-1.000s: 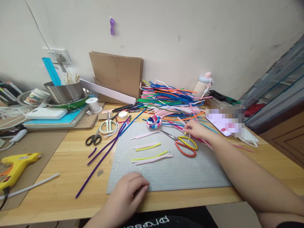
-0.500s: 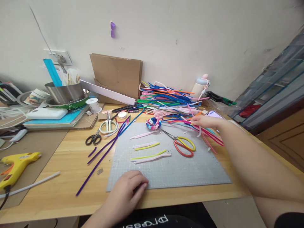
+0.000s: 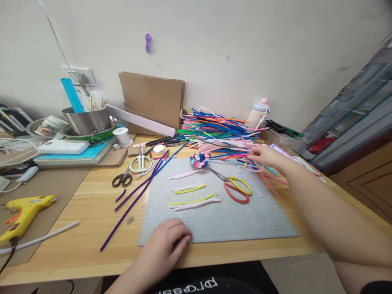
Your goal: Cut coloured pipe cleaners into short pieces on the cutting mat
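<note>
My right hand (image 3: 263,156) reaches to the near edge of a big heap of coloured pipe cleaners (image 3: 214,130) and pinches pink strands there. My left hand (image 3: 167,241) rests on the front edge of the grey cutting mat (image 3: 263,216) with its fingers curled loosely; nothing shows in them. On the mat lie several short pink and yellow-green cut pieces (image 3: 192,196), red and yellow scissors (image 3: 235,187), and a small woven round piece (image 3: 199,159) at the far edge.
Long purple pipe cleaners (image 3: 134,196), black scissors (image 3: 121,179) and white scissors (image 3: 141,162) lie left of the mat. A yellow glue gun (image 3: 24,210) is at the far left. A steel bowl (image 3: 87,119), cardboard (image 3: 151,98), a bottle (image 3: 255,112) and a phone (image 3: 283,153) stand behind.
My right hand moved from beside the scissors back and right into the edge of the pipe cleaner heap, stirring the pink strands. My left hand stayed put.
</note>
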The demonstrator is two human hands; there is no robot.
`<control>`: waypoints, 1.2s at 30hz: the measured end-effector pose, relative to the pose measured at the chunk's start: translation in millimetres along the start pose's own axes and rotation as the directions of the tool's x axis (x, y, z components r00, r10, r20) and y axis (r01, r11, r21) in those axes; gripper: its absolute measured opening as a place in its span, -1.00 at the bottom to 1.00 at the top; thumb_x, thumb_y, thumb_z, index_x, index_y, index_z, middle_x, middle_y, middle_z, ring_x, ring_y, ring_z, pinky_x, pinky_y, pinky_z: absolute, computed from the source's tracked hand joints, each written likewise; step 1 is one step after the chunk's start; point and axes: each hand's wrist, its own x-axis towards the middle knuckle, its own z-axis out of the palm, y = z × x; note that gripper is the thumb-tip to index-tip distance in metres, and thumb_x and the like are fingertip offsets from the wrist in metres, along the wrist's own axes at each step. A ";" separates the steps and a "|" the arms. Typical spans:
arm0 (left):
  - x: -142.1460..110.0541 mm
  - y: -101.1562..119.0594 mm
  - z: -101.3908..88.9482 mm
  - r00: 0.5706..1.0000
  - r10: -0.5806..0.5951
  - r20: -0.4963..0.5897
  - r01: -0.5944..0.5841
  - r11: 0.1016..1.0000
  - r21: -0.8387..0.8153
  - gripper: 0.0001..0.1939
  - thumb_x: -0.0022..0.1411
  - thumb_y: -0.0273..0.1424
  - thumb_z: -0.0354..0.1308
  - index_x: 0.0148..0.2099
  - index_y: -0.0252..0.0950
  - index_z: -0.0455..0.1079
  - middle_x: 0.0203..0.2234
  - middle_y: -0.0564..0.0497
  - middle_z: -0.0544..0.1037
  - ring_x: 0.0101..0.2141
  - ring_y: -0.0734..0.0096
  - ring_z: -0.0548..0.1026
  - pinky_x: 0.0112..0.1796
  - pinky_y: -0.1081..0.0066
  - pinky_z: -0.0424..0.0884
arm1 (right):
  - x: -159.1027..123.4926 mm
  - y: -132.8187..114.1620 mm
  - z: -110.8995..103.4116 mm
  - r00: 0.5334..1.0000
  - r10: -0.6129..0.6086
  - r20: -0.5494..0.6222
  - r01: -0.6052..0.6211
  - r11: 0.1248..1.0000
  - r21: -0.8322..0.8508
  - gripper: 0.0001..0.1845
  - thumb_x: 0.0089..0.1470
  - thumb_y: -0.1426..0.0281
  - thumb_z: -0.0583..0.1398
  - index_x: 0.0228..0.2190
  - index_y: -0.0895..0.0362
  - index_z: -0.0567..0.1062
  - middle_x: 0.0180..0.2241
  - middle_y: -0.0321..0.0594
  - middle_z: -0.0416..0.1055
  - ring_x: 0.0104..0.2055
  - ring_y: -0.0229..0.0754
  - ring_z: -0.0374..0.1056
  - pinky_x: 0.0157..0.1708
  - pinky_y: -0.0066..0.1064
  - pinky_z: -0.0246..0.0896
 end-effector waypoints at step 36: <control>-39.8 -20.2 -1.5 0.962 0.022 -0.272 0.041 0.974 0.221 -0.83 0.28 -0.38 -0.01 -0.24 -0.23 0.42 -0.43 0.01 0.50 -0.38 0.37 0.44 -0.35 0.35 0.38 | -183.4 -225.4 76.9 0.776 -0.630 0.004 0.571 0.706 0.419 -0.69 0.16 0.55 0.01 -0.18 0.07 0.48 -0.34 -0.23 0.43 -0.30 -0.22 0.34 -0.35 -0.46 0.19</control>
